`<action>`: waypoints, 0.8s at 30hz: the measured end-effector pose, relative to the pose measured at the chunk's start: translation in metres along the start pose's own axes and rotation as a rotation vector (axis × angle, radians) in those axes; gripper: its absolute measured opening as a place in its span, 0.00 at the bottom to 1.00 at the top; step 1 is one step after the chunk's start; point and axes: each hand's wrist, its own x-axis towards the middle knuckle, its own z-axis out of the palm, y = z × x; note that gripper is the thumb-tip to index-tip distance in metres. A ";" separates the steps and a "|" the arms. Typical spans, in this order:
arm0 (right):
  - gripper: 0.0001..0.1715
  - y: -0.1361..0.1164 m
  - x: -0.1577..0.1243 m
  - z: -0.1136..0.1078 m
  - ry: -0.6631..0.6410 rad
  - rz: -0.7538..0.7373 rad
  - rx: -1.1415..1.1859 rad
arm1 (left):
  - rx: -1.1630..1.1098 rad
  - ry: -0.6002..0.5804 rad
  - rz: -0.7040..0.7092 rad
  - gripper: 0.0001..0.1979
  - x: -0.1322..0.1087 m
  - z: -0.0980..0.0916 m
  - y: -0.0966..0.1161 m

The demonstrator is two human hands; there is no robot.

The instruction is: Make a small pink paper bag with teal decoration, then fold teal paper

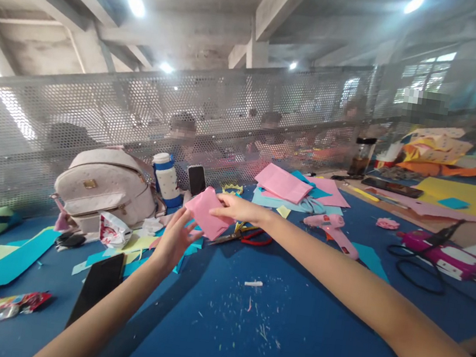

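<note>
A folded piece of pink paper (207,214) is up above the blue table, pinched at its right side between the thumb and fingers of my right hand (236,208). My left hand (176,239) is at the paper's lower left edge, its fingers spread and the tips at or against the paper. I cannot tell whether they grip it. Just behind and right of the paper lie scissors (256,238) with red handles, partly hidden by my right hand. Blue and yellow paper scraps (140,243) lie beside my left hand.
On the left stand a pale backpack (106,186) and a white-and-blue bottle (167,177). A black phone (99,283) lies near my left forearm. Beyond my right arm are a pink glue gun (334,230) and a magenta device (444,255) with a black cord. A perforated metal screen (231,103) closes the back.
</note>
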 end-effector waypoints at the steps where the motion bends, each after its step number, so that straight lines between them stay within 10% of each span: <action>1: 0.22 0.001 0.001 0.003 0.014 -0.003 -0.035 | -0.054 -0.020 -0.069 0.18 -0.002 0.003 -0.003; 24: 0.31 -0.011 -0.011 0.040 0.072 -0.016 -0.439 | -0.406 -0.019 -0.242 0.19 -0.016 0.026 -0.016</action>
